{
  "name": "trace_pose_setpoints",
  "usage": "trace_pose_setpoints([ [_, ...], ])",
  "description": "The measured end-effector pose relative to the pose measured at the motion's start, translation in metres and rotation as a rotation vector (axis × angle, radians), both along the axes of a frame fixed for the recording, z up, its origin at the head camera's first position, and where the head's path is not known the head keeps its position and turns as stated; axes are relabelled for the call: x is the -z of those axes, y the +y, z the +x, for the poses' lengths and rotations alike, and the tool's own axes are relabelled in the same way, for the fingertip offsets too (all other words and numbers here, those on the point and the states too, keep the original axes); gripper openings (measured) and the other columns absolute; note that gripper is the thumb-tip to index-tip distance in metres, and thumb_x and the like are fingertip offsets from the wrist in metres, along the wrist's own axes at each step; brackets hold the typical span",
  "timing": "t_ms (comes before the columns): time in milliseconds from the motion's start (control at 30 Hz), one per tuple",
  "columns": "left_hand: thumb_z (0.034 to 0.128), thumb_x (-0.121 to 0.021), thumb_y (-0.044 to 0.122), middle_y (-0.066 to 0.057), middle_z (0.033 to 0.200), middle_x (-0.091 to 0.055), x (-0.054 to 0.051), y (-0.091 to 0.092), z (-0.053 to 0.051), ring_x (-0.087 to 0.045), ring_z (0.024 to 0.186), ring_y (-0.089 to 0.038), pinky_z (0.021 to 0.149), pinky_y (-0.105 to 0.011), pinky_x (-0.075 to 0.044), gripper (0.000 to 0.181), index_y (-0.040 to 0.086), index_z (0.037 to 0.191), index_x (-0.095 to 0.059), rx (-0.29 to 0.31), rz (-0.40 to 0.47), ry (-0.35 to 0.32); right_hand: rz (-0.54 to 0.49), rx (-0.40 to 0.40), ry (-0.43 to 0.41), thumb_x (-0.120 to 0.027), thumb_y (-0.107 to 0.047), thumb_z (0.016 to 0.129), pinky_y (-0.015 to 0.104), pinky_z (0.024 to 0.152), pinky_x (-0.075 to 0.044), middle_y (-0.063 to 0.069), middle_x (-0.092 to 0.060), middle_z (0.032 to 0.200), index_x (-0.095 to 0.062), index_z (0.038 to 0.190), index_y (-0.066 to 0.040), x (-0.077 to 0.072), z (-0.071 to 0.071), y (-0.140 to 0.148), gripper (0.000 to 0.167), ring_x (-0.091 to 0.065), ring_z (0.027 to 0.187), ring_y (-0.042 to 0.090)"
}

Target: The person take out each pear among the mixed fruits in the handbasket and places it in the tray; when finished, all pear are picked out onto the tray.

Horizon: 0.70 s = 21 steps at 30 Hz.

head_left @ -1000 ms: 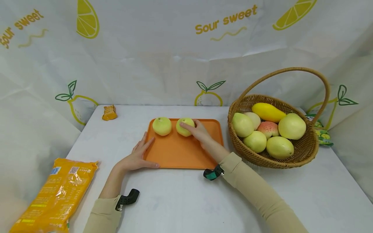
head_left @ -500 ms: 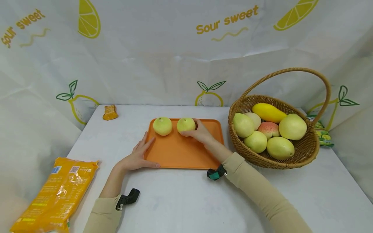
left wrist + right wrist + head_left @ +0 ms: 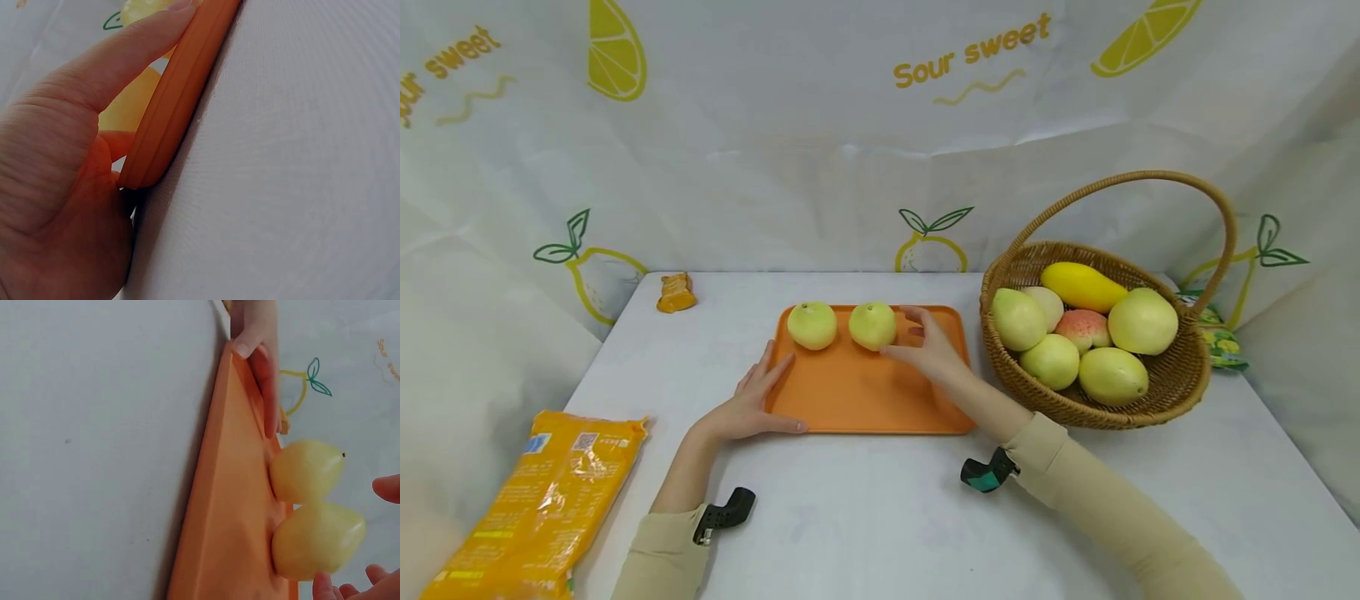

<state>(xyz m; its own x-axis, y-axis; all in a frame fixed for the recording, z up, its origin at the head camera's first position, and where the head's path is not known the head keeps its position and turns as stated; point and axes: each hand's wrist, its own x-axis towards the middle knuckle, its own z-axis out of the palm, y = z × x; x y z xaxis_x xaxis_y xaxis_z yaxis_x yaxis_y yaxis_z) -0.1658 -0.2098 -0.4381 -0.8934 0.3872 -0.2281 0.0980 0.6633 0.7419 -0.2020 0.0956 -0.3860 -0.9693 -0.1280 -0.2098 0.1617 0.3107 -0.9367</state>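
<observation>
Two round, pale yellow-green fruits, perhaps pomelos, sit side by side at the back of an orange tray (image 3: pixel 865 396): a left fruit (image 3: pixel 812 325) and a right fruit (image 3: pixel 872 326). My left hand (image 3: pixel 748 408) rests on the tray's near left corner, fingers spread over the left side and thumb along the front rim. In the left wrist view the thumb (image 3: pixel 137 56) lies on the tray's edge. My right hand (image 3: pixel 928 346) stands just right of the right fruit, thumb and fingers apart. One fingertip (image 3: pixel 322 584) appears close to the fruit; whether it touches, I cannot tell.
A wicker basket (image 3: pixel 1172 408) with a tall handle and several fruits stands right of the tray. Behind it lies a green packet (image 3: pixel 1223 346). An orange bag (image 3: pixel 535 508) lies at the left, a small orange packet (image 3: pixel 676 293) at the back left.
My right hand has let go of the right fruit, its fingers opening and drawing back to the right. The fruit stays on the tray, and my left hand has not moved.
</observation>
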Motion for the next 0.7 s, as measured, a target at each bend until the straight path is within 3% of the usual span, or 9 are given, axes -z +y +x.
trace_pose_setpoints([
  [233, 0.0724, -0.083, 0.050, 0.001, 0.160, 0.023, 0.002, 0.000, 0.000, 0.014, 0.144, -0.042, 0.107, -0.070, 0.000, 0.114, 0.022, 0.158, -0.013, -0.005, 0.003, -0.005, -0.043, -0.066, -0.017, -0.075, -0.019, 0.086, 0.047, 0.110, -0.032, 0.000, -0.030, 0.154, -0.036, 0.149, -0.021, -0.018, 0.022, 0.018, 0.075, -0.029, 0.139, 0.023],
  [467, 0.0736, -0.082, 0.050, 0.001, 0.160, 0.023, 0.001, -0.001, 0.001, 0.014, 0.144, -0.042, 0.107, -0.070, 0.002, 0.113, 0.022, 0.158, -0.013, 0.002, 0.002, -0.005, -0.050, -0.148, -0.027, -0.074, -0.021, 0.087, 0.049, 0.111, -0.029, 0.002, -0.029, 0.155, -0.035, 0.149, -0.016, -0.034, 0.038, 0.034, 0.073, -0.028, 0.140, 0.025],
  [700, 0.0734, -0.082, 0.050, 0.001, 0.161, 0.022, 0.001, -0.001, 0.001, 0.014, 0.145, -0.042, 0.107, -0.071, 0.001, 0.113, 0.022, 0.158, -0.013, 0.000, -0.006, -0.001, -0.068, -0.225, 0.019, -0.073, -0.017, 0.087, 0.051, 0.110, -0.029, 0.001, -0.034, 0.151, -0.038, 0.148, -0.017, -0.053, 0.052, 0.052, 0.070, -0.032, 0.137, 0.025],
])
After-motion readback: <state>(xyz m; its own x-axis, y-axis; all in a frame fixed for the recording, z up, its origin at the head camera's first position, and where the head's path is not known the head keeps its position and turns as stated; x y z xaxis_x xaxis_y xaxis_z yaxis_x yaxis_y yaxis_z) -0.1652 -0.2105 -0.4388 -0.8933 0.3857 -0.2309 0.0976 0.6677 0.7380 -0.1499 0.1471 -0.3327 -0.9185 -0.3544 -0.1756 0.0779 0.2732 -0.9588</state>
